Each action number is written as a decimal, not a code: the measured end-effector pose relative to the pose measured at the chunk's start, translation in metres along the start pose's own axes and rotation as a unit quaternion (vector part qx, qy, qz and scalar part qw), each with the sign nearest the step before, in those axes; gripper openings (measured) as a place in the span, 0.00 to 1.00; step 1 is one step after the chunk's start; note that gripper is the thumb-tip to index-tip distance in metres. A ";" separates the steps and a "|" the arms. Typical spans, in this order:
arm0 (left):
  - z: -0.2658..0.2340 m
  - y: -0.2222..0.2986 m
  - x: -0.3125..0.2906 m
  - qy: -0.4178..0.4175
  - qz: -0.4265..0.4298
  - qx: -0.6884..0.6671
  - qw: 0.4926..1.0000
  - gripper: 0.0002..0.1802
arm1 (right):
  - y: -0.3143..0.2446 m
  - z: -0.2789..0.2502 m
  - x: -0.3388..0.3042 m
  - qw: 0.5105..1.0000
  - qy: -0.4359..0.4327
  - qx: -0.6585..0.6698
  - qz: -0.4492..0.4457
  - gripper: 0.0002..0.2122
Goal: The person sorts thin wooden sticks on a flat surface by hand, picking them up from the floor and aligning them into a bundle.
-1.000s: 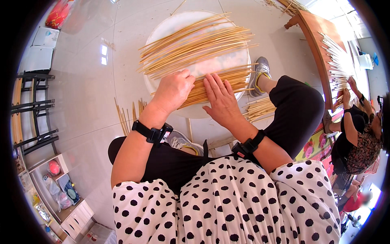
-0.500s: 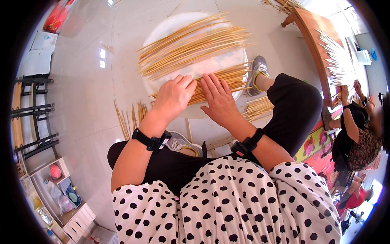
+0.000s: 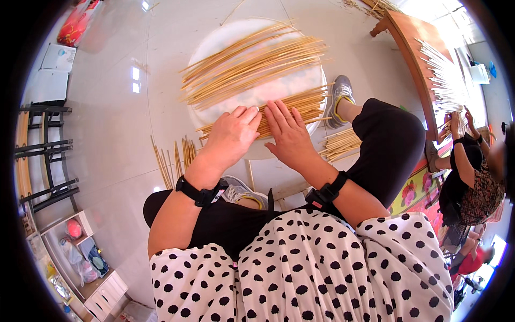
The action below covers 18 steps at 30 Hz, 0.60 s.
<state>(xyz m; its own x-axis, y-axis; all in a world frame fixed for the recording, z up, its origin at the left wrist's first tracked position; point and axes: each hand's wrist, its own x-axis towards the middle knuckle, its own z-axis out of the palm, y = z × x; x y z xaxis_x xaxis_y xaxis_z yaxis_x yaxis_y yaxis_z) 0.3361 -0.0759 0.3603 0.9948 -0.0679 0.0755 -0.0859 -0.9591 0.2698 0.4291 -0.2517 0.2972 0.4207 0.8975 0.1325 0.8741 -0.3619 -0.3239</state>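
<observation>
A round white tabletop point(image 3: 206, 53) carries two spreads of thin straw-coloured sticks. The wide far spread of sticks point(image 3: 252, 61) lies slanted across it, with nothing touching it. My hands rest side by side on the near bundle of sticks point(image 3: 308, 104). With its fingers bent and pressed together, my left hand point(image 3: 233, 134) is closed over the bundle's left part; its thumb and what lies under the fingertips are hidden. My right hand point(image 3: 289, 134) lies open on the bundle's middle, fingers stretched out flat.
More sticks point(image 3: 340, 145) lie low beside my right knee, and others point(image 3: 174, 161) beyond my left knee. At right, a co-worker's hands point(image 3: 456, 123) are over pale sticks point(image 3: 445, 75) on a brown wooden table point(image 3: 410, 53). A shelf unit point(image 3: 88, 257) and folded black frames point(image 3: 45, 150) stand at left.
Both hands stay on the near bundle, with only a slight shift of the left hand's fingers. The view has moved a little. The co-worker's hands have moved slightly.
</observation>
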 end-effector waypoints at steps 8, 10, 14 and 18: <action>-0.003 0.000 0.001 -0.002 -0.014 -0.005 1.000 0.23 | -0.001 0.000 0.000 1.000 0.014 0.017 -0.009 0.44; -0.004 -0.001 0.001 0.009 -0.012 -0.019 1.000 0.21 | -0.001 0.000 -0.001 1.000 0.016 0.015 -0.010 0.44; -0.021 0.001 0.010 0.001 -0.028 -0.077 0.997 0.18 | 0.000 0.001 -0.002 1.000 0.018 0.016 -0.012 0.45; -0.041 0.014 0.037 -0.005 -0.017 -0.124 0.992 0.16 | 0.001 0.004 -0.001 0.999 0.015 0.025 -0.016 0.43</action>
<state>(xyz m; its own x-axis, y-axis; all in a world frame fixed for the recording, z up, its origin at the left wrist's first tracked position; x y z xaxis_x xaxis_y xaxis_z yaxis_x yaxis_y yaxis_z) 0.3697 -0.0806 0.4057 0.9978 -0.0394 0.0535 -0.0609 -0.8636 0.5005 0.4286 -0.2525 0.2930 0.3998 0.9004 0.1714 0.8746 -0.3188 -0.3653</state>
